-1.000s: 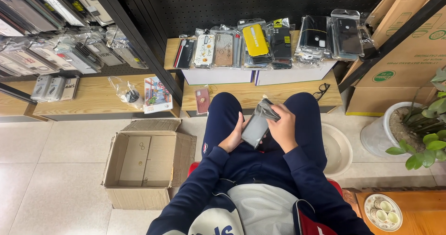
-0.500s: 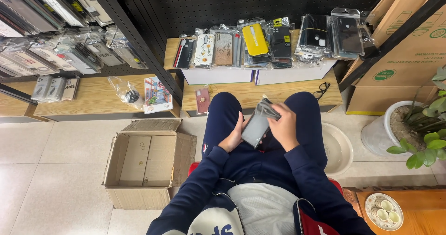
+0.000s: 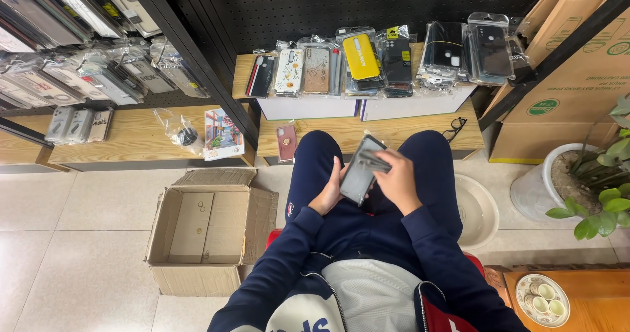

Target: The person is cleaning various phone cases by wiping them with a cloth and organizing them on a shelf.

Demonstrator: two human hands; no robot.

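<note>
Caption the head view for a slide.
Both hands, left hand and right hand, hold a bagged phone case over the lap.

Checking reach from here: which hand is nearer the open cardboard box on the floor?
Left. The left hand is on the box's side of the lap, holding the grey phone case; the right hand is farther away, beyond the case.

Both hands raised over lap, forearms converging; left hand (image 3: pixel 328 193) cupped palm-up, right hand (image 3: pixel 396 182) fingers curled, gripping.

yellow phone case (image 3: pixel 361 55), grey bagged case (image 3: pixel 361 169), navy trousers (image 3: pixel 315 161)
</note>
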